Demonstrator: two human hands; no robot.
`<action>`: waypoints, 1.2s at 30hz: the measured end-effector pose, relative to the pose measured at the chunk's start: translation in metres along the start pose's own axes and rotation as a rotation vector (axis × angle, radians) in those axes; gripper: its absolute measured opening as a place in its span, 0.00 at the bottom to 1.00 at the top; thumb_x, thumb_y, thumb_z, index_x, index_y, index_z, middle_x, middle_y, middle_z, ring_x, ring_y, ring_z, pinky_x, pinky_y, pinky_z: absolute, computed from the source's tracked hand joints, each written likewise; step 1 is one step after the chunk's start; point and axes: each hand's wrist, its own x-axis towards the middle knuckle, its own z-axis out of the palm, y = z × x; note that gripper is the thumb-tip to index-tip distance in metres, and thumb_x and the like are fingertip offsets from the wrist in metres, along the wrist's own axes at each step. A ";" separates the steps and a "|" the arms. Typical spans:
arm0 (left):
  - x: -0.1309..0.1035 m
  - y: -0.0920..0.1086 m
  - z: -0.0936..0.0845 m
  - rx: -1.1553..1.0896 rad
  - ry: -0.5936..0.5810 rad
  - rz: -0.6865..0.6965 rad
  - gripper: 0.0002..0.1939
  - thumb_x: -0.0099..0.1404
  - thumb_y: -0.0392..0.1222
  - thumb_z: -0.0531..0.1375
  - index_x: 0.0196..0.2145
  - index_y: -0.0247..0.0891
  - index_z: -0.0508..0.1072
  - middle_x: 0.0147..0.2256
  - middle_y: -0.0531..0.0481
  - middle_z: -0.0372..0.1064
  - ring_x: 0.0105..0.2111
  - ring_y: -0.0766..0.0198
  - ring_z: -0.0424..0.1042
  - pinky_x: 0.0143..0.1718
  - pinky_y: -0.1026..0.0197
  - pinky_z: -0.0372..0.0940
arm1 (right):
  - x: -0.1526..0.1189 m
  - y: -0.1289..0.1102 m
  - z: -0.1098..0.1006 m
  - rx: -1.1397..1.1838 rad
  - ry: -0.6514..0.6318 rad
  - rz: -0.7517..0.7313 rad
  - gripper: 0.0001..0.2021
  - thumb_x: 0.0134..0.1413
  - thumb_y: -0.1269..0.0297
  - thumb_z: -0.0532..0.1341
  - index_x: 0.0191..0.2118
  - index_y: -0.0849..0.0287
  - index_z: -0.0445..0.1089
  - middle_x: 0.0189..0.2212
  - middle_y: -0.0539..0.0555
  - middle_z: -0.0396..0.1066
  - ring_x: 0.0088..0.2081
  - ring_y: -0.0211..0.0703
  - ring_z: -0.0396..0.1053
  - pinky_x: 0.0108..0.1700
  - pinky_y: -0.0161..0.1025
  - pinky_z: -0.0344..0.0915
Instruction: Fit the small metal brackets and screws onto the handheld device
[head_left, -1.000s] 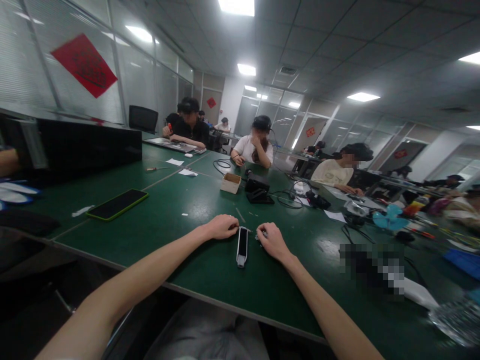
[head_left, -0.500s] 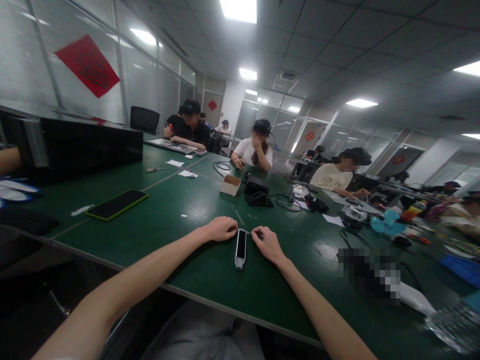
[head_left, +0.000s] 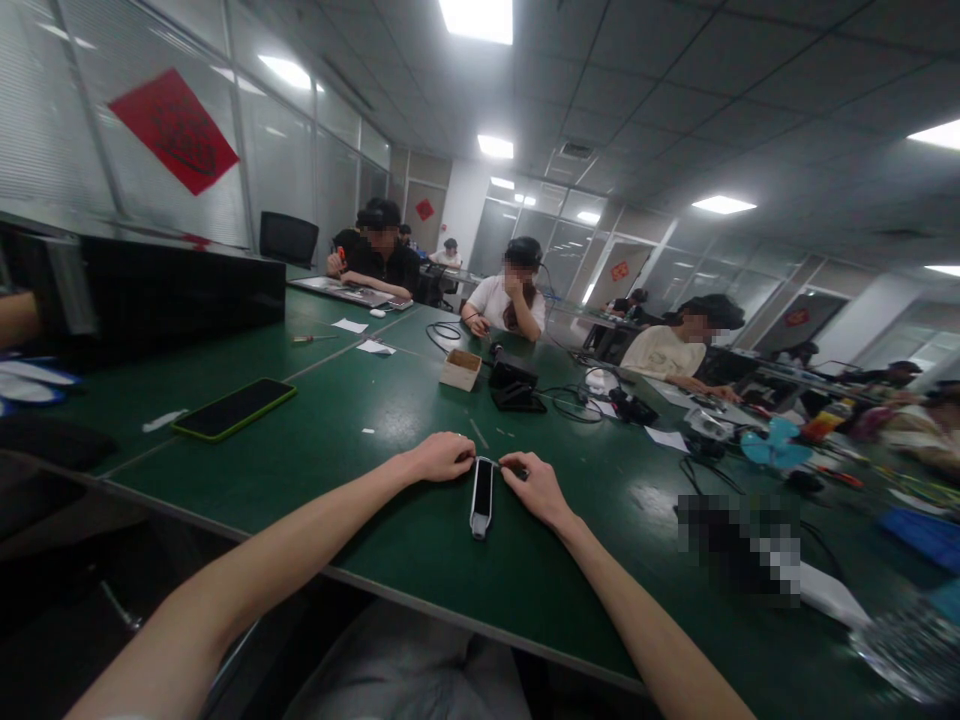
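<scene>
A slim, long device [head_left: 483,490] lies on the green table in front of me, with a black face, a pale frame and a grey near end. Its exact kind is unclear. At its upper left corner, my left hand [head_left: 444,458] is closed, fingers curled and fingertips against or very near the frame. My right hand [head_left: 531,480] rests by the upper right corner in a pinch. Something small and dark shows under its fingers, too small to name. What either hand's fingertips hold is hidden.
Left lies a phone [head_left: 235,409] in a green case. Beyond the hands stand a small open box [head_left: 460,370] and a black stand [head_left: 514,380] with cables. A blue fan [head_left: 775,444] and tools crowd the right. Several people sit working around the tables.
My right hand's fingertips have shifted slightly left, closer to the device's upper corner. The device's near end has moved very slightly right. My left hand stays in place.
</scene>
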 end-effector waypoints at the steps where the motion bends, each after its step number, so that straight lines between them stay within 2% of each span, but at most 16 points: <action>1: 0.000 0.000 0.000 -0.003 0.001 0.003 0.10 0.64 0.41 0.52 0.37 0.38 0.73 0.33 0.47 0.72 0.33 0.61 0.70 0.35 0.63 0.62 | 0.000 0.000 0.000 0.003 -0.002 0.001 0.10 0.54 0.63 0.57 0.39 0.56 0.73 0.37 0.53 0.72 0.39 0.42 0.68 0.43 0.41 0.66; 13: -0.001 0.003 -0.006 -0.020 -0.014 -0.001 0.11 0.64 0.41 0.52 0.37 0.37 0.72 0.33 0.48 0.72 0.32 0.62 0.70 0.33 0.63 0.61 | 0.000 -0.001 -0.001 0.013 -0.012 -0.054 0.09 0.55 0.65 0.58 0.41 0.56 0.73 0.39 0.53 0.72 0.41 0.43 0.68 0.44 0.42 0.66; 22: 0.000 0.000 -0.002 -0.013 -0.005 0.022 0.10 0.64 0.41 0.52 0.36 0.38 0.72 0.33 0.48 0.72 0.32 0.61 0.70 0.33 0.63 0.61 | 0.000 -0.002 -0.001 0.009 -0.012 -0.107 0.09 0.55 0.64 0.58 0.41 0.55 0.72 0.40 0.53 0.73 0.42 0.43 0.68 0.43 0.42 0.65; 25: 0.001 -0.002 0.000 0.001 -0.005 0.020 0.10 0.64 0.41 0.52 0.36 0.38 0.72 0.33 0.48 0.72 0.32 0.61 0.70 0.33 0.63 0.61 | 0.002 -0.001 -0.007 -0.064 0.005 -0.160 0.09 0.55 0.66 0.59 0.41 0.57 0.72 0.40 0.54 0.73 0.42 0.45 0.67 0.45 0.44 0.64; 30: 0.001 -0.003 0.000 -0.014 -0.019 0.020 0.10 0.65 0.41 0.52 0.37 0.37 0.72 0.34 0.48 0.72 0.33 0.62 0.70 0.33 0.63 0.61 | 0.005 0.017 -0.029 -0.233 0.117 -0.236 0.09 0.55 0.68 0.57 0.40 0.58 0.72 0.39 0.57 0.74 0.43 0.48 0.67 0.46 0.46 0.61; 32: 0.000 -0.002 -0.001 -0.026 -0.020 0.022 0.10 0.65 0.41 0.52 0.37 0.37 0.72 0.34 0.48 0.72 0.32 0.62 0.70 0.33 0.63 0.61 | 0.004 0.025 -0.037 -0.278 0.093 -0.223 0.09 0.56 0.68 0.56 0.40 0.58 0.72 0.39 0.57 0.74 0.43 0.47 0.67 0.46 0.45 0.61; 36: -0.001 0.000 -0.005 -0.039 -0.037 0.023 0.10 0.66 0.41 0.52 0.37 0.37 0.72 0.34 0.48 0.72 0.33 0.62 0.70 0.33 0.63 0.61 | 0.000 0.031 -0.049 -0.310 -0.066 -0.157 0.11 0.57 0.63 0.54 0.38 0.58 0.72 0.37 0.56 0.73 0.41 0.45 0.67 0.45 0.43 0.61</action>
